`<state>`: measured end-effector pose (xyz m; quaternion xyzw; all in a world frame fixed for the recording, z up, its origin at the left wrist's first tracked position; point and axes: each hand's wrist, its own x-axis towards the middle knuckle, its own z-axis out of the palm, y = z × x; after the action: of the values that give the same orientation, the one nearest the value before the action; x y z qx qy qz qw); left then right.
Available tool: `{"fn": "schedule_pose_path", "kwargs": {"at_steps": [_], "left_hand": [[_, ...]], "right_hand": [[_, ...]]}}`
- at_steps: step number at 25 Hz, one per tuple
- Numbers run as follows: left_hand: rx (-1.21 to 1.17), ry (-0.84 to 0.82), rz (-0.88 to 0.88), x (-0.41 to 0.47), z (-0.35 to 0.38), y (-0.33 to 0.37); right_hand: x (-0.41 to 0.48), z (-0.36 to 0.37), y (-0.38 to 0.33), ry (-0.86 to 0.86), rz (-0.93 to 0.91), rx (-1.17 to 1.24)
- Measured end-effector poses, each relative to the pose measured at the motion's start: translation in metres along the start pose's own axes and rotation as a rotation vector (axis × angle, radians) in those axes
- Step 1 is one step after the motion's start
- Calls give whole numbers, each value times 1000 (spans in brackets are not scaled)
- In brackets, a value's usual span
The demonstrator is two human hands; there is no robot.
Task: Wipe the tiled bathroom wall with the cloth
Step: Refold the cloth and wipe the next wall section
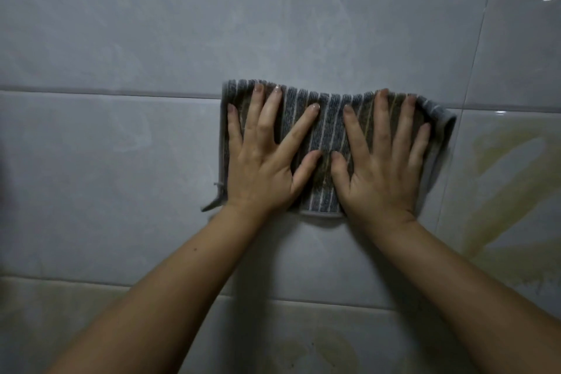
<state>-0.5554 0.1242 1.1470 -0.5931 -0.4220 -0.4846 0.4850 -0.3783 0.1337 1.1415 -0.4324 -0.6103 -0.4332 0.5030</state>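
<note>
A grey, white and brown striped cloth [329,130] lies flat against the pale grey tiled wall [151,39], across a horizontal grout line. My left hand [261,161] presses on the cloth's left half, palm flat and fingers spread. On the right half, my right hand [382,167] presses the same way. Together the hands hold the cloth against the tiles. A small loop tag [214,202] hangs from the cloth's lower left corner.
Yellowish streaks [501,191] stain the tile right of the cloth, and fainter ones [318,346] mark the tiles below. A vertical grout line [473,70] runs down at the right. Whitish smears [136,133] show on the tiles to the left.
</note>
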Motion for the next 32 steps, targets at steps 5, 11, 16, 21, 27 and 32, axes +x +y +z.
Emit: {"fn": "schedule_pose_path", "kwargs": {"at_steps": [5,11,16,21,27,32], "left_hand": [[42,-81,53,-63,0,15],[73,-78,-16,-20,-6,-3],[70,-55,1,-28,-6,-13],[106,-201,91,-156,-7,13],[108,-169,42,-156,-20,-40],[134,-140,23,-144,-40,-116]], "right_hand": [[-71,2,5,-65,-86,-20],[-12,-1,-3,-38,-64,-7],[-28,5,-17,-12,-54,-7],[-156,13,-17,-155,-158,-43],[-150,27,-68,-75,-166,-35],[-119,40,-140,-40,-145,5]]}}
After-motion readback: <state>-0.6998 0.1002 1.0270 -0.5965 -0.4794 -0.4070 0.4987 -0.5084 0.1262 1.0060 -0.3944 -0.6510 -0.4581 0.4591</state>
